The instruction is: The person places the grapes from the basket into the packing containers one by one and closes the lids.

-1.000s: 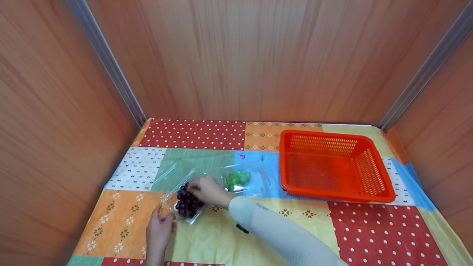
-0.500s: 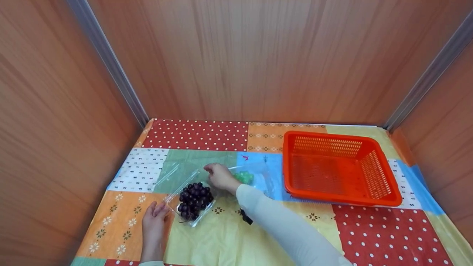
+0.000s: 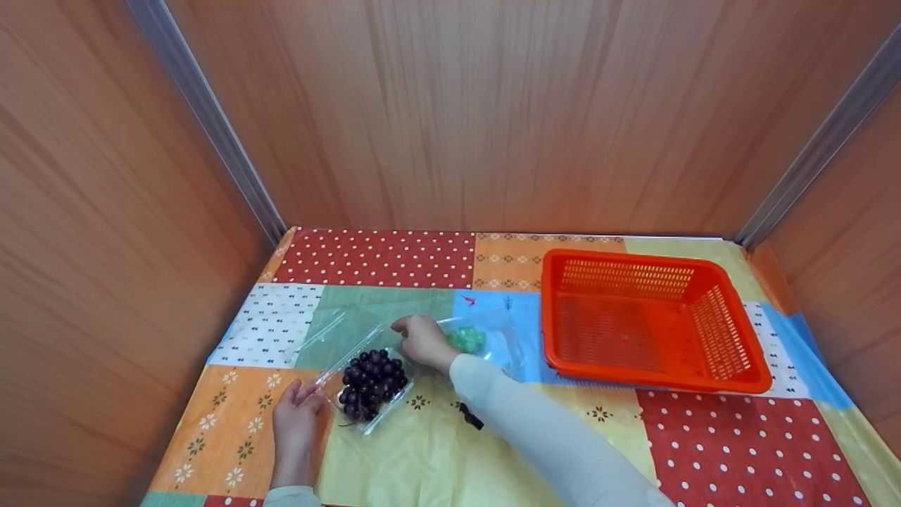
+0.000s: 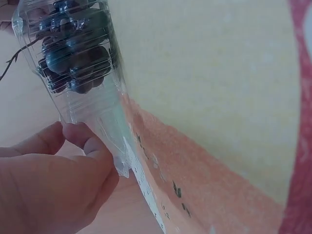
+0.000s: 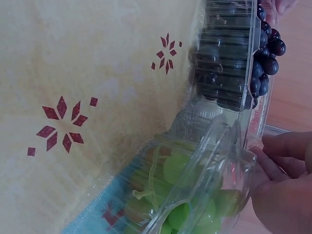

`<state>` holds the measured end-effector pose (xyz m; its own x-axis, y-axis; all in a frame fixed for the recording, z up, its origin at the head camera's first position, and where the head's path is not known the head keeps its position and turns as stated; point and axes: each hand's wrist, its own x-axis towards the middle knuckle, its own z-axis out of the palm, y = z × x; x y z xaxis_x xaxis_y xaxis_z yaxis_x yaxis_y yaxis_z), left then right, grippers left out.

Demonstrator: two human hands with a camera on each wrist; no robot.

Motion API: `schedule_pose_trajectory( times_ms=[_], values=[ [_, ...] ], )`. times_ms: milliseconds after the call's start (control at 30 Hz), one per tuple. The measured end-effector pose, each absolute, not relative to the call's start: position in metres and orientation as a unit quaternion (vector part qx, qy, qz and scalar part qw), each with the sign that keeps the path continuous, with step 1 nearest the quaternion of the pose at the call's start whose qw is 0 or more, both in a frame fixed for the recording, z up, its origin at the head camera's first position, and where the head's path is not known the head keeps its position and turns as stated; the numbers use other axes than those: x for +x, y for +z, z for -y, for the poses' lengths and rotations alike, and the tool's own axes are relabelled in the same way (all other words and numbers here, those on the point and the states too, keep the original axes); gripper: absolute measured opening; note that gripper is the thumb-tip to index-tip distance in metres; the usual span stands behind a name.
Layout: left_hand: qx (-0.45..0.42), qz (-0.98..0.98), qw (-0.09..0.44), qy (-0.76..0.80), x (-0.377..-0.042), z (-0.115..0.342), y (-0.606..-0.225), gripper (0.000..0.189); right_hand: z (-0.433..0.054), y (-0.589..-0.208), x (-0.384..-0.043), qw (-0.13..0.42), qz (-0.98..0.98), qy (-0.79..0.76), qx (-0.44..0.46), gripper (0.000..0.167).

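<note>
A bunch of dark purple grapes (image 3: 374, 384) lies in a clear plastic box (image 4: 83, 105) left of centre, its lid folded open toward the back left. With thumb and finger my left hand (image 3: 294, 419) pinches the box's near left edge, plain in the left wrist view. My right hand (image 3: 426, 341) pinches the rim at the far right corner, its fingertips beside the second box in the right wrist view. That second clear box (image 5: 195, 190) holds green grapes (image 3: 467, 339) and sits just right of the right hand, partly hidden by the wrist.
A large red plastic basket (image 3: 654, 331) with slotted walls stands at the right. Patchwork cloth (image 3: 380, 260) covers the table. Wood-grain panels (image 3: 450, 113) rise at the back and both sides. A small black item (image 3: 470, 417) shows beside the right sleeve.
My right hand has left the dark grapes and moved to the box's far right corner, uncovering the bunch. My left hand stays at the near left edge. The view has shifted slightly.
</note>
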<state>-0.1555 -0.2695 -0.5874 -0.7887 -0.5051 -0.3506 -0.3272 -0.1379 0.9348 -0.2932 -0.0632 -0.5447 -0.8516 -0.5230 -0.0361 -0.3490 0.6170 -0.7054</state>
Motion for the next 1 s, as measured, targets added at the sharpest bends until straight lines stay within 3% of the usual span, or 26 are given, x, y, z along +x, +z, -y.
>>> schedule_pose_trajectory(
  times_ms=[300, 467, 633, 1000],
  values=[
    [0.352, 0.623, 0.060, -0.696, -0.163, 0.271, -0.587, 0.063, 0.062, -0.547, -0.294, 0.123, -0.881, -0.391, -0.236, 0.038],
    [0.306, 0.643, 0.100, -0.695, -0.155, 0.271, -0.589, 0.056, 0.063, -0.547, -0.296, 0.139, -0.877, -0.405, -0.220, 0.032],
    [0.280, 0.640, 0.136, -0.703, -0.154, 0.272, -0.590, 0.044, 0.061, -0.544, -0.298, 0.153, -0.863, -0.440, -0.194, 0.040],
    [0.266, 0.650, 0.134, -0.699, -0.154, 0.274, -0.593, 0.029, 0.047, -0.541, -0.303, 0.273, -0.712, -0.628, -0.156, 0.058]
  ],
)
